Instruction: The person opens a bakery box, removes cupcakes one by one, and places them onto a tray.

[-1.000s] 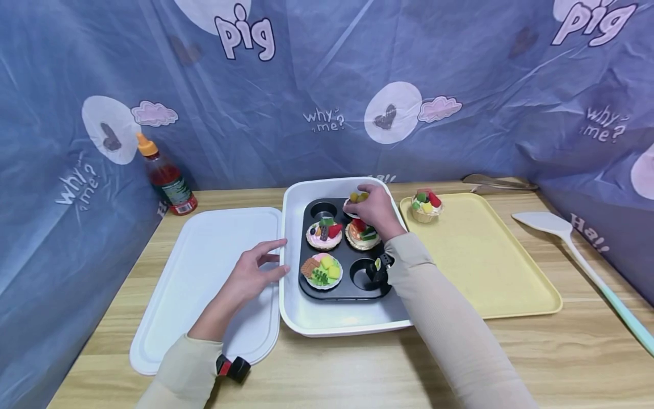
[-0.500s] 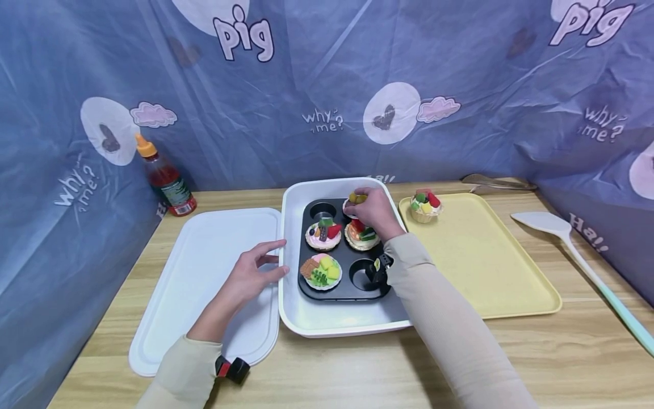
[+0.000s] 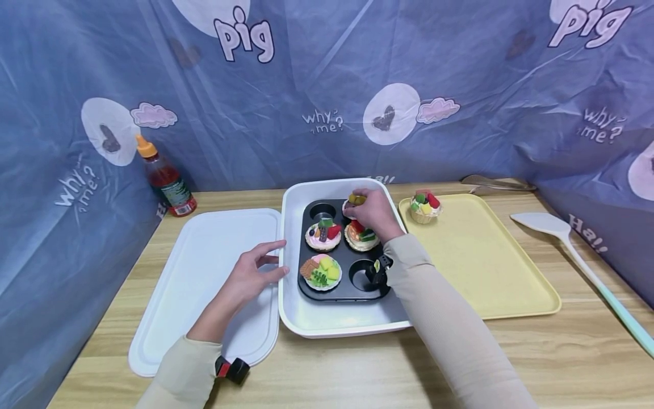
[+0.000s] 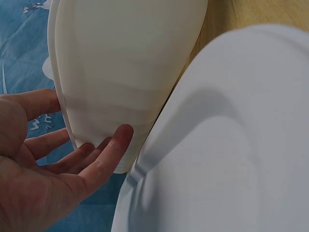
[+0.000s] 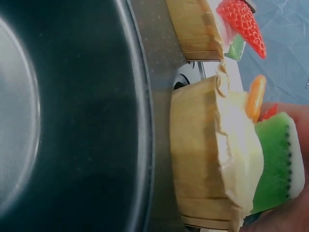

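Note:
A black muffin tin [image 3: 344,293] lies inside a white rectangular bin [image 3: 335,333]. In the tin's far right cup sits a small tart [image 3: 348,208] with yellow-brown topping, its rim pinched by my right hand [image 3: 377,212]. Three more fruit tarts fill other cups: one with strawberry [image 3: 323,235], one with orange slice and kiwi [image 3: 362,236], one with yellow cubes [image 3: 322,272]. The right wrist view shows the kiwi tart [image 5: 198,150] close up, hiding most of the hand. My left hand [image 3: 252,274] touches the bin's left side with spread, relaxed fingers.
A yellow tray [image 3: 485,261] on the right bears another fruit tart [image 3: 426,207]. The white tray [image 3: 204,250] lies left of the bin. A sauce bottle [image 3: 172,184] stands back left. Metal utensils [image 3: 498,182] lie behind the yellow tray; a white spatula [image 3: 546,222] is at far right.
The right hand has shifted very slightly with its fingers still on the far right tart. My left hand stays at the bin's side.

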`<state>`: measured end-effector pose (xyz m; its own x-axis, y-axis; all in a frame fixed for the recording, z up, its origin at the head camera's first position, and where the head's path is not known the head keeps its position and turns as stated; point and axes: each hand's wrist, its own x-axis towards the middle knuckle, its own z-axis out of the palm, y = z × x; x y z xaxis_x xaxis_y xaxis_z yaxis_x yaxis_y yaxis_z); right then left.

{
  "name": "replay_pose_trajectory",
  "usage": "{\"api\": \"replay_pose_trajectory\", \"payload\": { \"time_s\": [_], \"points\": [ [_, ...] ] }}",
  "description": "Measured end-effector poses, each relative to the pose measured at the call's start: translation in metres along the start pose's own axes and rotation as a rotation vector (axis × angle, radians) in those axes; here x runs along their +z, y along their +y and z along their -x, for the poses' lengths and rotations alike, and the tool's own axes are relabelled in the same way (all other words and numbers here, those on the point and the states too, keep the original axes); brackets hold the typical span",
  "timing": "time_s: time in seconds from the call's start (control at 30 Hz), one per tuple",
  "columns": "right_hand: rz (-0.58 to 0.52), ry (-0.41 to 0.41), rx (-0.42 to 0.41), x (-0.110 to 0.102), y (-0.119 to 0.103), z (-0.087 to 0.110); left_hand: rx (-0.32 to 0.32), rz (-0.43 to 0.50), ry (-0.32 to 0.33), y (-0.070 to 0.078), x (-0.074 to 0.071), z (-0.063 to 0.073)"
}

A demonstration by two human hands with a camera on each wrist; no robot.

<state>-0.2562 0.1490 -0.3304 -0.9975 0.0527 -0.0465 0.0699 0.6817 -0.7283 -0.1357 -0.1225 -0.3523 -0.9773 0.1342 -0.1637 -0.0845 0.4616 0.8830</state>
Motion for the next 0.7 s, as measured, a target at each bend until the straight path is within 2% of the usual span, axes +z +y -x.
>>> {"api": "replay_pose_trajectory", "payload": {
  "time_s": [0.7],
  "points": [
    [0.040,0.017,-0.058,0.0010,0.0043,0.0005,-0.003,0.003,0.004,-0.0009,0.0005,-0.0002]
  ]
}}
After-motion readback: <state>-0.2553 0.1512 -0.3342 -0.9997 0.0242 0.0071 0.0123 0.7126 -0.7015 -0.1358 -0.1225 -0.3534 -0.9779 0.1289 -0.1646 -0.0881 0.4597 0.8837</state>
